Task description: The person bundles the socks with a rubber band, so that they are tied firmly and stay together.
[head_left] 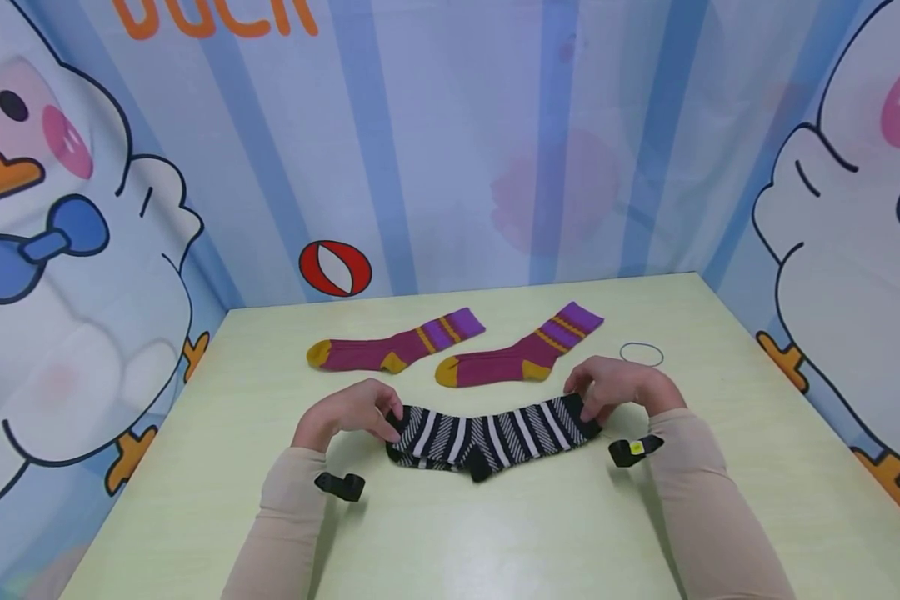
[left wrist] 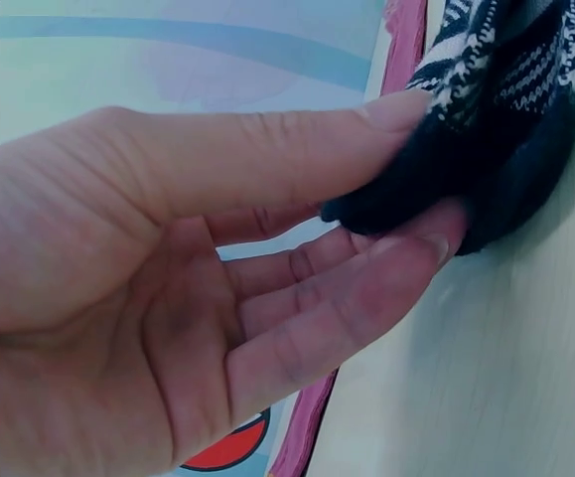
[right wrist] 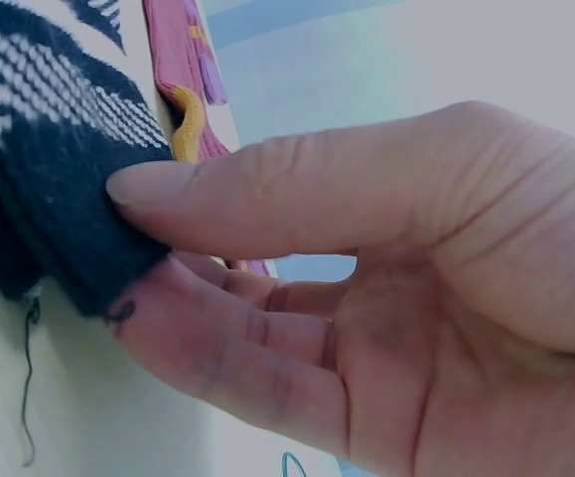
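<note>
At six o'clock from two maroon socks [head_left: 491, 363], we pinch both ends of the striped socks [head_left: 521, 433] between the fingers of our left hand [head_left: 354, 410] and right hand [head_left: 621, 385].

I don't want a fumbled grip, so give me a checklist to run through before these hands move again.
1. Left hand pinching the upper black-and-white striped sock by its toe: ok.
2. Right hand pinching its cuff: ok.
3. Lower striped sock aligned at the toe end: not ok; it peeks out on the near side.
4. Cuff end free of stray threads: not ok; a dark thread hangs there.
5. Maroon socks with purple cuffs apart from the striped ones: ok; both lie beyond them.
</note>
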A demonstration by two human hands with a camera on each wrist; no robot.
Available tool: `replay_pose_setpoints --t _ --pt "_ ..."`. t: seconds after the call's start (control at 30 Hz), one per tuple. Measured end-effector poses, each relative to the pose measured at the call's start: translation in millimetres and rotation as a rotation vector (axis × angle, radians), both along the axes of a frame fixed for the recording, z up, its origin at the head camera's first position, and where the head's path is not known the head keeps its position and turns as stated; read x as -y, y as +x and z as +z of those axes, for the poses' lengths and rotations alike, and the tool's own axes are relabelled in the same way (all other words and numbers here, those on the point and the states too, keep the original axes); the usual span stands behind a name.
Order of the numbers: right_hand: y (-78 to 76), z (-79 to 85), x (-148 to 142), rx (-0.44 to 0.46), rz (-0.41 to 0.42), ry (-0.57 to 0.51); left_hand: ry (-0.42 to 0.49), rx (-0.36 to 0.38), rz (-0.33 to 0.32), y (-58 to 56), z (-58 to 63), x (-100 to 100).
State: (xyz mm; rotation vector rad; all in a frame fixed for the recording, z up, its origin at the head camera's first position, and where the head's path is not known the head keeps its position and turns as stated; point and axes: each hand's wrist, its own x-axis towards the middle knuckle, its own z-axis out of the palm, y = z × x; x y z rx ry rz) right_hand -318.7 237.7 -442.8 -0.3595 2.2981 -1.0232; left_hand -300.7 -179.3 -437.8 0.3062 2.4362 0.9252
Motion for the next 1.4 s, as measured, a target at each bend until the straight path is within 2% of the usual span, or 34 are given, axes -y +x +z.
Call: replay_pose_setpoints --t 0.37,0.73,1.03,1.27,1.4 --pt "-3.9 -5.8 5.9 -0.092 0.039 0.097 -0.04 -0.012 -0.018 -1.1 -2.7 -1.9" --pt "-0.6 -4.6 10.4 -0.072 -0.01 0.138 -0.065 -0.018 -0.038 2.9 -3.6 -3.1" --pt "-0.7 -5.8 11.0 -0.063 -0.057 0.129 -0.083 0.005 0.001 1.8 -0.5 -3.7" --pt "-0.5 -6.9 11.8 -0.059 -0.073 0.126 -0.018 0.0 -0.005 -0.3 -4.6 -2.1" --pt "-2.0 -7.3 11.1 -0.077 -0.05 0.139 -0.022 -0.026 -0.01 -1.8 -5.6 -1.3"
